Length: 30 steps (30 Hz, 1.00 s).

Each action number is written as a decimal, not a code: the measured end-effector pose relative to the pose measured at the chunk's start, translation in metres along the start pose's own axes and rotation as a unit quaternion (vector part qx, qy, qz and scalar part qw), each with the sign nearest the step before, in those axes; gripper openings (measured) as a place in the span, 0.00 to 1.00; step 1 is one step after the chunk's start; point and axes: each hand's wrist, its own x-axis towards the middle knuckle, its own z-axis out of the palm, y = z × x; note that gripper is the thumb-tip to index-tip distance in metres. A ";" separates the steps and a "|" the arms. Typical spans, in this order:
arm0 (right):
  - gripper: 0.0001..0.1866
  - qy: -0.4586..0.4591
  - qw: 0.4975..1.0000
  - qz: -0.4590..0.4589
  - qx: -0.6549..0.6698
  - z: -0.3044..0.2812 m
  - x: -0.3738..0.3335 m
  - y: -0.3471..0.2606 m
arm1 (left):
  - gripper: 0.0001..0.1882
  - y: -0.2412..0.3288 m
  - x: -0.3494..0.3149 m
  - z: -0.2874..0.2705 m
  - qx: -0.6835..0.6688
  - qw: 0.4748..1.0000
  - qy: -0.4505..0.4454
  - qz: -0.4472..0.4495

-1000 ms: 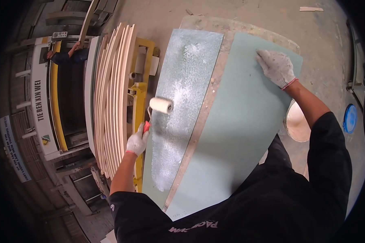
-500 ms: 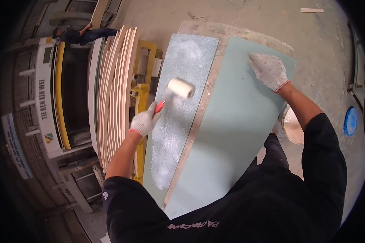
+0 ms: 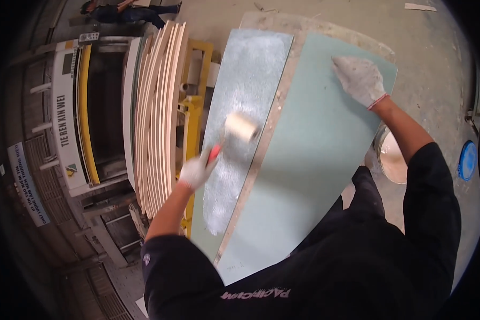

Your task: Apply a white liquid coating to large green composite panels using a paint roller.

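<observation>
Head-mounted wide fisheye; faces down on green panel, fairly near.

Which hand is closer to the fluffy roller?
Left. The left hand holds the roller by its red handle; the right hand is farther off, over the far end of the plain green panel.

Workshop, large industrial machine, stacked wooden strips
</observation>
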 end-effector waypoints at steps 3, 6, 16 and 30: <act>0.10 0.008 1.000 -0.012 0.007 -0.002 -0.002 0.001 | 0.31 -0.024 -0.064 -0.012 0.023 0.991 -0.101 -0.084; 0.10 -0.008 1.000 0.002 0.008 -0.008 -0.005 0.002 | 0.29 -0.025 -0.052 -0.020 -0.097 0.988 0.060 -0.101; 0.11 -0.013 1.000 0.005 0.002 0.003 0.000 0.001 | 0.30 0.132 0.210 -0.135 -0.304 0.939 0.100 -0.124; 0.10 -0.010 0.999 -0.022 0.021 -0.002 -0.005 0.013 | 0.30 0.072 0.085 -0.124 -0.089 0.991 0.092 -0.029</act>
